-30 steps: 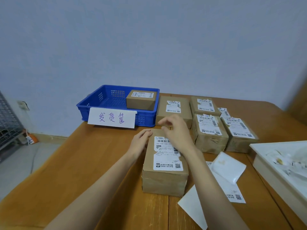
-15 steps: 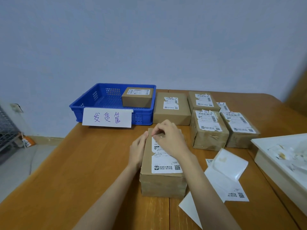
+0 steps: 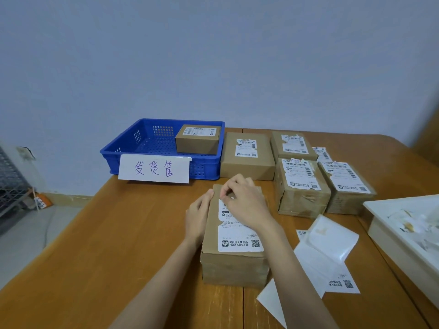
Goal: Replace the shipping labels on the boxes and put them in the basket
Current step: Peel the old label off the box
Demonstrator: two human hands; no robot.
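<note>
On a wooden table (image 3: 118,245) against a pale blue wall (image 3: 213,55), the right hand (image 3: 247,205) pinches the shipping label (image 3: 240,236) atop the nearest cardboard box (image 3: 234,264); the left hand (image 3: 197,217), fingers straight, presses the box's left side. The blue basket (image 3: 145,143) lies beyond the box.

The paper sign (image 3: 154,168) on the blue basket (image 3: 133,144) reads "发货筐" in purple handwriting.

basket (image 3: 142,148): showing bright blue, with perforated grid walls
sign (image 3: 154,168): showing white, bearing purple handwritten characters
nearest box (image 3: 234,267): showing plain brown cardboard
label (image 3: 240,238): showing white, carrying black print and a QR square
table (image 3: 118,245): showing orange-brown wood grain
wall (image 3: 213,55): showing pale blue-grey
tray (image 3: 389,233): showing cream white
</note>
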